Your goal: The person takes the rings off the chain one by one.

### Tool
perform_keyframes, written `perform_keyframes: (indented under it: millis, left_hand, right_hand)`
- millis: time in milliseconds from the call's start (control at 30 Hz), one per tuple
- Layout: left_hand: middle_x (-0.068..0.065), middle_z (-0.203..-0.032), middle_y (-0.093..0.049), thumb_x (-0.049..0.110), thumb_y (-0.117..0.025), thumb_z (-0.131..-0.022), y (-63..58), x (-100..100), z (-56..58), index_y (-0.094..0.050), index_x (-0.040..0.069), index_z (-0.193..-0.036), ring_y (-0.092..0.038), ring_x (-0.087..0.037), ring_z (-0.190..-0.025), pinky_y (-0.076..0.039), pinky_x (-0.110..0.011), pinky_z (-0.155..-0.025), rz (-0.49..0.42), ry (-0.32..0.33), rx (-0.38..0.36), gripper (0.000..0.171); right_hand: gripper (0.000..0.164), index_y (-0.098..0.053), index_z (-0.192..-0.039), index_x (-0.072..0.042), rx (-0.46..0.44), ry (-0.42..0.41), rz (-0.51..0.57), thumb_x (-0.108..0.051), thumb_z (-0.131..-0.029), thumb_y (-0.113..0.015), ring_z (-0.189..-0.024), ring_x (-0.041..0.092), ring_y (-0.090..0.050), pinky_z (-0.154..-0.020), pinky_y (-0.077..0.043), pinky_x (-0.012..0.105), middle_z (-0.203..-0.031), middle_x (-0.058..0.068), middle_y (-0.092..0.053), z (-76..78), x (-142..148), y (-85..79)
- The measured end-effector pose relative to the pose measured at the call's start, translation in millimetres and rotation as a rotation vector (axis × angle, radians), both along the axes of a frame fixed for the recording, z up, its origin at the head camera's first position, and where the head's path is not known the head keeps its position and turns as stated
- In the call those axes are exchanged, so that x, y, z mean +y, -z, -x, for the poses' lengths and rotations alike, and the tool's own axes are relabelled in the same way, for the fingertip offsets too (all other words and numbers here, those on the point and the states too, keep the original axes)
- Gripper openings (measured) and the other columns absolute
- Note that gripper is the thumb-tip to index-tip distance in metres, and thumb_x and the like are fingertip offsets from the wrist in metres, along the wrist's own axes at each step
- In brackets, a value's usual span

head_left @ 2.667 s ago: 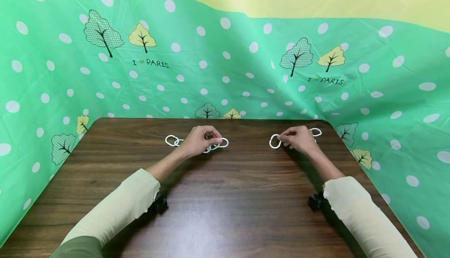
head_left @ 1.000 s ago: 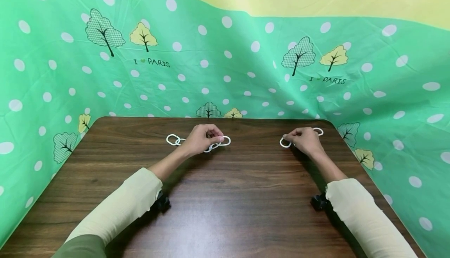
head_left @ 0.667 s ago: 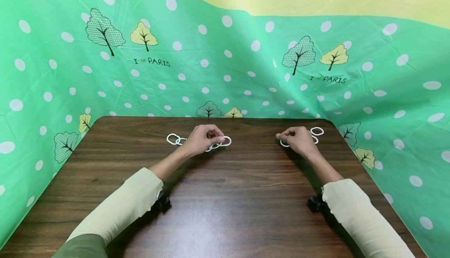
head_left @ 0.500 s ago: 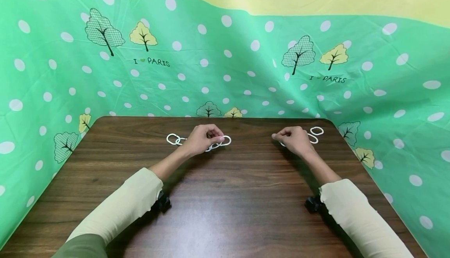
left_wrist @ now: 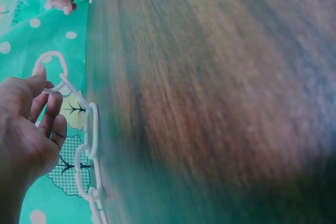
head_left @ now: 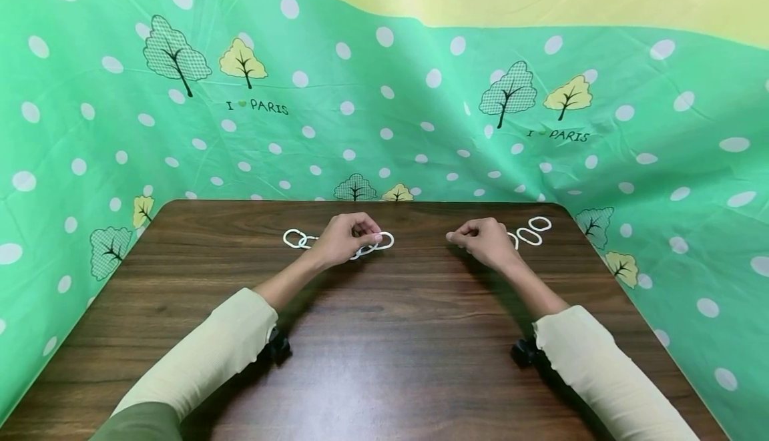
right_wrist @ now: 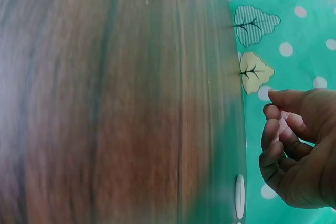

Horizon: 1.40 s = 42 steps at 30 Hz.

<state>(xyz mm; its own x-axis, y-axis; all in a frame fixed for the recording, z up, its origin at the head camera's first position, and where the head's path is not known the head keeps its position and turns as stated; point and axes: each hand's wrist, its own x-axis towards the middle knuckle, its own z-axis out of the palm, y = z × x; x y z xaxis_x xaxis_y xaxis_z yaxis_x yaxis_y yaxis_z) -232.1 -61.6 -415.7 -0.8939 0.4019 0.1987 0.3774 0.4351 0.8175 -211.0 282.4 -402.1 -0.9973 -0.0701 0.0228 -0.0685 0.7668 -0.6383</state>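
Observation:
My left hand (head_left: 348,237) pinches the end link (left_wrist: 51,60) of a white plastic chain between thumb and fingers. That link is lifted; the rest of the chain (left_wrist: 84,169) trails down to the table, partly behind the hand in the head view. My right hand (head_left: 483,242) is over the table to the right of the chain, fingers loosely bent and nothing between them. Just beyond it lie loose white oval links: one far link (head_left: 541,223), a middle link (head_left: 529,237) and a near link (head_left: 514,241) half hidden by the right hand.
The dark wooden table (head_left: 384,334) fills the space before me. A green dotted cloth (head_left: 372,114) hangs behind its far edge and at both sides. Black wrist mounts hang under both sleeves, (head_left: 279,347) on the left one.
My right hand shifted one loose link rightward toward the others, let go of it, and moved left empty. The left hand keeps its pinch on the chain's end link.

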Motion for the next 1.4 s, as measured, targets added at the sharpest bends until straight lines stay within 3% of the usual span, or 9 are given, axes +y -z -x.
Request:
perform_keyframes:
  millis: [600,933,1133,1400]
  left_hand:
    - [-0.007,-0.095,-0.08,0.015,-0.085,-0.102,1.3,-0.1,0.7,-0.083,0.009,-0.107,-0.07,-0.017,-0.088,-0.054,-0.028,-0.082,0.007,-0.008,0.018,0.009]
    - [-0.008,-0.096,-0.08,0.014,-0.085,-0.102,1.1,0.2,1.4,-0.082,0.007,-0.108,-0.069,-0.017,-0.088,-0.053,-0.028,-0.082,0.009,-0.008,0.012,0.009]
    - [-0.008,-0.095,-0.08,0.014,-0.085,-0.102,0.0,-0.6,0.8,-0.082,0.007,-0.107,-0.069,-0.017,-0.088,-0.053,-0.026,-0.081,0.004,-0.002,0.014,0.009]
    - [-0.008,-0.095,-0.08,0.015,-0.085,-0.102,1.0,-1.3,0.7,-0.082,0.008,-0.107,-0.069,-0.016,-0.086,-0.053,-0.027,-0.08,-0.005,0.0,0.014,0.009]
  right_hand:
    - [0.024,-0.087,-0.1,-0.012,0.021,-0.06,0.044,-0.036,-0.104,-0.084,-0.071,0.019,-0.068,-0.066,-0.051,0.031,-0.086,0.016,-0.081,0.8,-31.5,-4.6]
    - [0.022,-0.087,-0.101,-0.012,-0.001,-0.113,0.086,-0.034,-0.105,-0.084,-0.076,0.035,-0.075,-0.064,-0.056,0.03,-0.085,0.017,-0.08,-2.0,-45.7,-3.5]
    - [0.019,-0.086,-0.102,-0.012,-0.01,-0.132,0.11,-0.03,-0.106,-0.083,-0.073,0.033,-0.076,-0.063,-0.059,0.031,-0.085,0.017,-0.08,-2.3,-54.2,-1.1]
    - [0.019,-0.087,-0.104,-0.01,-0.025,-0.191,0.155,-0.029,-0.105,-0.084,-0.072,0.03,-0.076,-0.065,-0.065,0.038,-0.087,0.018,-0.082,-3.4,-63.9,0.0]
